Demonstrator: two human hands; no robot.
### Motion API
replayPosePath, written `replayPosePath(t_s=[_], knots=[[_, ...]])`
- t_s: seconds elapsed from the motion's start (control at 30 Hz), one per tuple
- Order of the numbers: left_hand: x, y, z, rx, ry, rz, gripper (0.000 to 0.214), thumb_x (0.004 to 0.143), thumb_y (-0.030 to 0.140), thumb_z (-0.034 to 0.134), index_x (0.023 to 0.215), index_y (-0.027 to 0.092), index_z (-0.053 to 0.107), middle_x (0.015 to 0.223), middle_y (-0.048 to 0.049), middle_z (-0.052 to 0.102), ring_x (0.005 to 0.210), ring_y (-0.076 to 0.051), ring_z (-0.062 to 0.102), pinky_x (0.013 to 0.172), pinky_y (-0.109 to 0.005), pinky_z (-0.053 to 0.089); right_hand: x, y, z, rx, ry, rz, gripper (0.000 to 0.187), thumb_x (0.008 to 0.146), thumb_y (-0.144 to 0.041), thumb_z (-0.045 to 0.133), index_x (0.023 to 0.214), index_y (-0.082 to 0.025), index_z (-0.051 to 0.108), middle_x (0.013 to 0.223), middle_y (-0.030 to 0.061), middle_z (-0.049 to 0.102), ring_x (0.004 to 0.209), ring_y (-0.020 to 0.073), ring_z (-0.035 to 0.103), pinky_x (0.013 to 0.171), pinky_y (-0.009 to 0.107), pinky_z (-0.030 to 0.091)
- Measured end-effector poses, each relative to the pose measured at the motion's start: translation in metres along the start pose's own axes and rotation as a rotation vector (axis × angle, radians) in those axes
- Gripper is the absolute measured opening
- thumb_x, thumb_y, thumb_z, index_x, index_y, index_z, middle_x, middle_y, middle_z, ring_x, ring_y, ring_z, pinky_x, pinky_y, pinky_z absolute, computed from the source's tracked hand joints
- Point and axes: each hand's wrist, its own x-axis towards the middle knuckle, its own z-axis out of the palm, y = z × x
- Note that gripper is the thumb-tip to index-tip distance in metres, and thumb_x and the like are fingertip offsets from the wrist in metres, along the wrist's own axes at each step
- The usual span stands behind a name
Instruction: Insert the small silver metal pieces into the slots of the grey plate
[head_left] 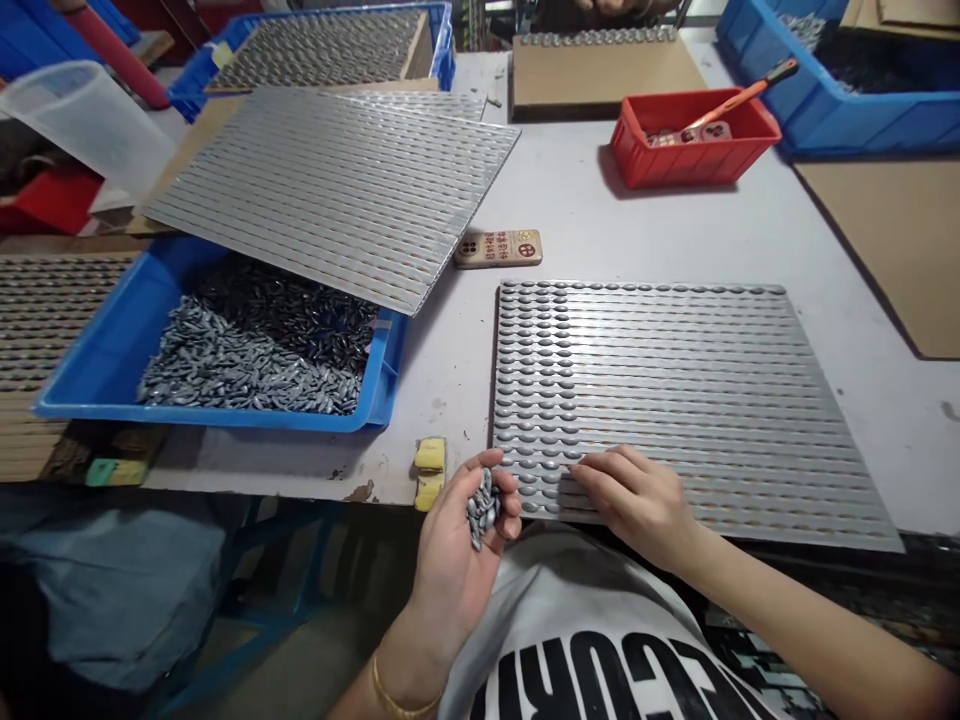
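Note:
In my left hand (461,550), cupped palm up at the near left corner of the metal board, lies a handful of small grey spindle-shaped pieces (484,508). The board (697,400) is flat and grey, with many rows of narrow slots. Grey pieces fill several columns along its left side and one row across its far edge. My right hand (637,500) rests over the near part of the board, thumb and fingers pinched at the edge of the filled columns. A grey piece (575,458) shows at those fingertips, partly hidden.
A blue bin (225,418) of grey and black pieces stands left, partly covered by another slotted board (337,180). Beyond my board are a phone (499,249) and a red bin (690,160) with an orange-handled tool (742,98). Yellow foam (430,455) sits at the table edge.

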Motion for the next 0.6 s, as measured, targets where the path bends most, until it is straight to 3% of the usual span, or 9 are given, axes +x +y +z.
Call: replayPosePath(t_s=[0.37,0.6], knots=[[-0.002,-0.018,-0.003,0.053,-0.127,-0.05,0.018,0.082,0.027,0.069,0.097,0.016,0.066,0.08,-0.0018,0.059,0.064,-0.007,0.053,0.051,-0.016,0.04,-0.004,0.002,-0.003,-0.097,-0.102,-0.152,0.033,0.091,-0.009,0.047,0.121,-0.017,0.061,0.109,0.0132,0.067,0.094,0.0243,0.061,0.076,0.038,0.054],[-0.002,-0.026,-0.004,0.047,-0.136,-0.095,0.025,0.085,0.03,0.066,0.104,0.014,0.068,0.075,-0.0007,0.053,0.059,-0.006,0.046,0.047,-0.017,0.033,-0.004,0.001,-0.003,-0.078,-0.065,-0.119,0.032,0.09,-0.007,0.051,0.119,-0.016,0.061,0.103,0.012,0.068,0.09,0.0231,0.061,0.072,0.036,0.054]])
